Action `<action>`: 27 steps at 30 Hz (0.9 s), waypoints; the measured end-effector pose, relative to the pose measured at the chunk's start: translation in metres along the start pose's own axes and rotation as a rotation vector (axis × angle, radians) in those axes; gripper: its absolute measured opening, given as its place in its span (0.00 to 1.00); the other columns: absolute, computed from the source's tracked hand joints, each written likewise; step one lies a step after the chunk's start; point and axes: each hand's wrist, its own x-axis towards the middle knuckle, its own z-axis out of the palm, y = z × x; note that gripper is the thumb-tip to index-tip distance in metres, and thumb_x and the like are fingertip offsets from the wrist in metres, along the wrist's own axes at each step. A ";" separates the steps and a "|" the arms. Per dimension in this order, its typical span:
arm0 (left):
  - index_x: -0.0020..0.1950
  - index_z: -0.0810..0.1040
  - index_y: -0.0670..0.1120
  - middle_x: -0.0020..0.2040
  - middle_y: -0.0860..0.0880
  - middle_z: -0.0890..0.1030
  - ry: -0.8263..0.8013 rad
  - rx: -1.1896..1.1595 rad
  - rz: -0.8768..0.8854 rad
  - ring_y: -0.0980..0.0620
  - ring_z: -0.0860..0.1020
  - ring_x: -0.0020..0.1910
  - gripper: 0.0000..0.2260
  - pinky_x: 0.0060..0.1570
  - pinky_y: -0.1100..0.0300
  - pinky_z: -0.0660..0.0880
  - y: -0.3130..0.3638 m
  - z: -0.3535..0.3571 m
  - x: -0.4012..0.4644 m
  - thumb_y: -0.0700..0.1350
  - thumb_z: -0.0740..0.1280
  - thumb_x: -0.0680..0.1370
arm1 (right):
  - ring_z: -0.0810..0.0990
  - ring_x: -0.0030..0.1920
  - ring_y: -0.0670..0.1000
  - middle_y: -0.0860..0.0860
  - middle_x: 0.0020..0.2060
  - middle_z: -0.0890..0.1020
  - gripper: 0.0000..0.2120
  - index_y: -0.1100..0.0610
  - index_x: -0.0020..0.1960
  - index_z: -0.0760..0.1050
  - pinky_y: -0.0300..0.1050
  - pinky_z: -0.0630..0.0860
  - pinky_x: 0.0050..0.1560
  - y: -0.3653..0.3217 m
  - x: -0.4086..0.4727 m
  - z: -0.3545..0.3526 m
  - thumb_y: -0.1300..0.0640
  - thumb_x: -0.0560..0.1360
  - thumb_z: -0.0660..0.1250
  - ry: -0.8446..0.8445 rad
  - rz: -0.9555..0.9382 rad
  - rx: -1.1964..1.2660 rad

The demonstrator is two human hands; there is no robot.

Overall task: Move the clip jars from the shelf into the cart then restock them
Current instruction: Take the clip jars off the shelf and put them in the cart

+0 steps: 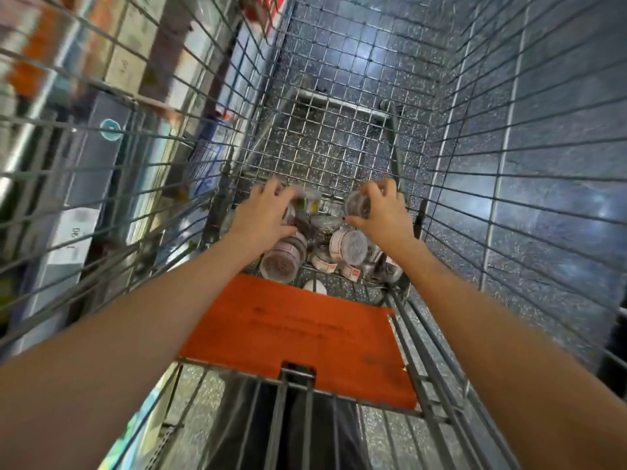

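Observation:
Both my arms reach down into a wire shopping cart point(339, 137). Several small clear clip jars point(349, 247) with white labels lie in a heap on the cart's floor near its back end. My left hand point(263, 220) grips a jar point(305, 200) at the left of the heap; the jar is blurred. My right hand point(381, 212) holds another jar point(356, 205) from above, fingers curled round it. A further jar point(281, 262) lies on its side just under my left wrist.
An orange child-seat flap point(305, 337) lies below the jars, towards me. Store shelves with boxes point(101, 96) run along the left side of the cart. Speckled dark floor tiles point(543, 164) show through the wire on the right.

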 end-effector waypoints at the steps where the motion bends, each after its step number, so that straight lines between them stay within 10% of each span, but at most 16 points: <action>1: 0.66 0.67 0.50 0.66 0.46 0.66 -0.005 0.026 -0.007 0.44 0.66 0.65 0.25 0.53 0.50 0.75 -0.003 0.000 -0.002 0.52 0.72 0.72 | 0.66 0.65 0.56 0.54 0.64 0.65 0.25 0.53 0.62 0.68 0.53 0.74 0.59 0.001 -0.002 0.001 0.46 0.70 0.72 -0.006 0.014 0.010; 27: 0.75 0.60 0.51 0.73 0.47 0.65 -0.011 0.236 0.134 0.45 0.65 0.70 0.28 0.65 0.45 0.68 0.026 -0.124 -0.080 0.54 0.65 0.77 | 0.52 0.76 0.54 0.53 0.76 0.55 0.30 0.52 0.76 0.55 0.58 0.48 0.74 -0.065 -0.095 -0.102 0.43 0.79 0.59 0.003 -0.212 -0.250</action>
